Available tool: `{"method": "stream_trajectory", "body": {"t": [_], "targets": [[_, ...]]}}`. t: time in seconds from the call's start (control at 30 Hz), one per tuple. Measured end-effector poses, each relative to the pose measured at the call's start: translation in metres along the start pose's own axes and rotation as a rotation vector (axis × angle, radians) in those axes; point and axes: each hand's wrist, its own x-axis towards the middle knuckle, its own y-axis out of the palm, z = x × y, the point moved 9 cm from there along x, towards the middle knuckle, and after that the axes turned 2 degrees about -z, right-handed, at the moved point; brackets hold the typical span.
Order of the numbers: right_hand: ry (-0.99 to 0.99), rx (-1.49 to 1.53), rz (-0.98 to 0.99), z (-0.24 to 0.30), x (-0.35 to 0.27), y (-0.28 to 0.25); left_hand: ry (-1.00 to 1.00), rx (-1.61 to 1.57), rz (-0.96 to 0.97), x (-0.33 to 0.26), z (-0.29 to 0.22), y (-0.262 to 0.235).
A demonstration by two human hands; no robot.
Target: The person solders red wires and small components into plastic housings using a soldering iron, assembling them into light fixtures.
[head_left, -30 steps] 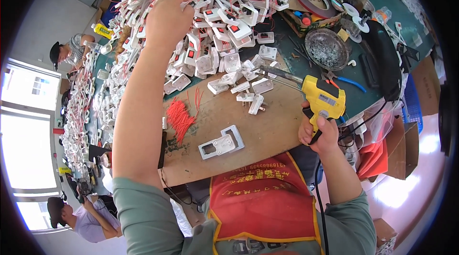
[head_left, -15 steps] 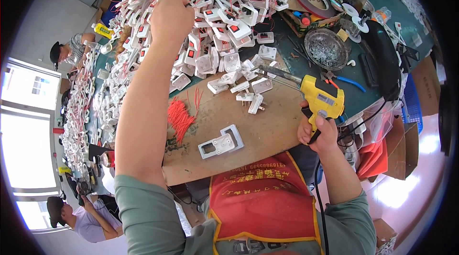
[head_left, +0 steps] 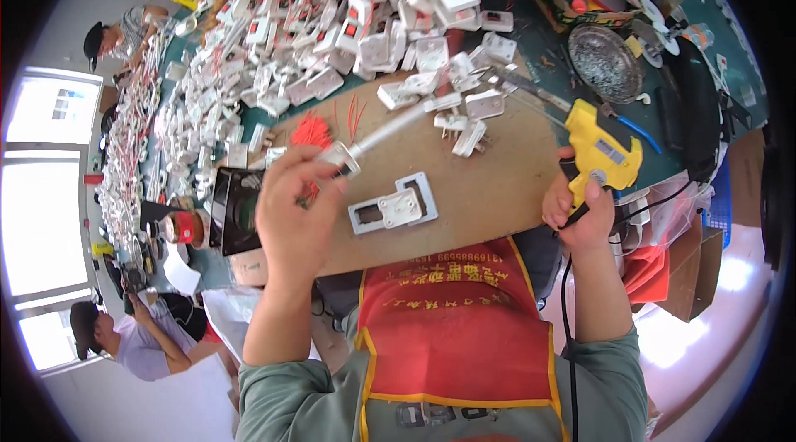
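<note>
Left hand [head_left: 303, 197] pinches housing [head_left: 350, 163], right hand [head_left: 583, 208] grips iron [head_left: 604, 148] right of jig [head_left: 430, 196] — a careless swing may scorch the heap [head_left: 398, 44].

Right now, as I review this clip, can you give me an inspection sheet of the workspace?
Surface: brown board on a green tabletop.
Work pieces: grey fixture on the board, with a white housing in it.
Clutter: large pile of white housings, red wires, round metal dish.
Left hand: fingers hold a white piece with a long stem, blurred.
Right hand: fingers wrapped around a yellow gun-shaped tool.
Cables: black cord hanging in front of the red apron.
Surroundings: two people and windows at left.
Spilled liquid: nothing seen.
</note>
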Motion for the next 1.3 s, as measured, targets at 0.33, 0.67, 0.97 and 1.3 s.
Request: {"method": "stream_trajectory", "body": {"t": [0.33, 0.67, 0.97, 1.3], "targets": [[-0.021, -0.068, 0.010, 0.002, 0.002, 0.000, 0.052, 0.026, 0.232, -0.034, 0.025, 0.017], [-0.057, -0.105, 0.009, 0.001, 0.001, 0.002, -0.095, -0.070, 0.637, 0.011, 0.030, 0.101], [-0.033, -0.099, 0.002, 0.002, 0.002, 0.000, -0.160, -0.492, 0.278, 0.008, 0.033, 0.041], [-0.083, -0.113, -0.004, 0.002, 0.002, 0.004, -0.104, -0.543, 0.136, 0.002, 0.039, 0.023]]}}
